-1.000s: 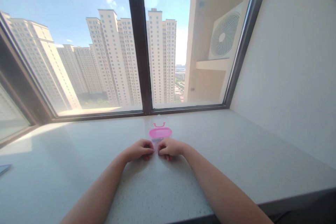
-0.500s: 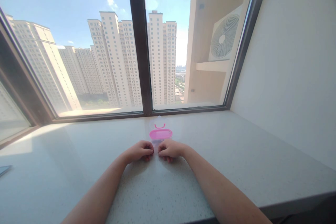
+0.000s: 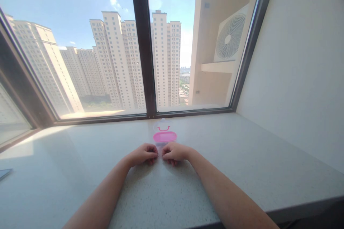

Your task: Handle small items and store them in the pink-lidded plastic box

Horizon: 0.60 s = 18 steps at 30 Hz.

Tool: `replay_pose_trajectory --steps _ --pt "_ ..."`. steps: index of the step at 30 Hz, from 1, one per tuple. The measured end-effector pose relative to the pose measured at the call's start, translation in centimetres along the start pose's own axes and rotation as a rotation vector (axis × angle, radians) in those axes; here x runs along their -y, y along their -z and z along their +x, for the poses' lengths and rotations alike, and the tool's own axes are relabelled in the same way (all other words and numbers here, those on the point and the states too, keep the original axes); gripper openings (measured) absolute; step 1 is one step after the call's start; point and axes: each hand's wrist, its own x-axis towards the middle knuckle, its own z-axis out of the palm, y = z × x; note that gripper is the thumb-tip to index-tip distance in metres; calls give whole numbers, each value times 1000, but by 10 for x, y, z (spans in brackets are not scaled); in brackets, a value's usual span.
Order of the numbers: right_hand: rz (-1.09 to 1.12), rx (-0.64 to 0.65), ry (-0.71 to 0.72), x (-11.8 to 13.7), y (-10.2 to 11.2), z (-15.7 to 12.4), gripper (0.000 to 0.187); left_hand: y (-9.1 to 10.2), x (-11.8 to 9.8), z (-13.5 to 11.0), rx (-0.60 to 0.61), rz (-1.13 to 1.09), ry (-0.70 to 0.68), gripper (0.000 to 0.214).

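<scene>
Left hand (image 3: pixel 146 154): fingertips closed on small, thin, dark curved piece (image 3: pixel 158 155). Piece sits in narrow gap, left of right hand (image 3: pixel 174 152); long axis too small to tell. Right hand: fingers curled, grip cannot be told. Just beyond hands: oval pink-rimmed plastic container (image 3: pixel 165 136), long axis crosswise.

Bare forearms (image 3: pixel 96 193) angled inward, both hands (image 3: pixel 145 154) (image 3: pixel 174 152) near each other, apart; fingers (image 3: pixel 152 148) curled, thumbs (image 3: pixel 151 155) pinching
</scene>
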Motion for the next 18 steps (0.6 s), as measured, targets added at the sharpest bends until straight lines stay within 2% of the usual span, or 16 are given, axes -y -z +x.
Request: replay_pose_trajectory --steps 18 --pt "-11 -7 -16 2 0 -1 4 -1 -1 0 -7 7 7 27"
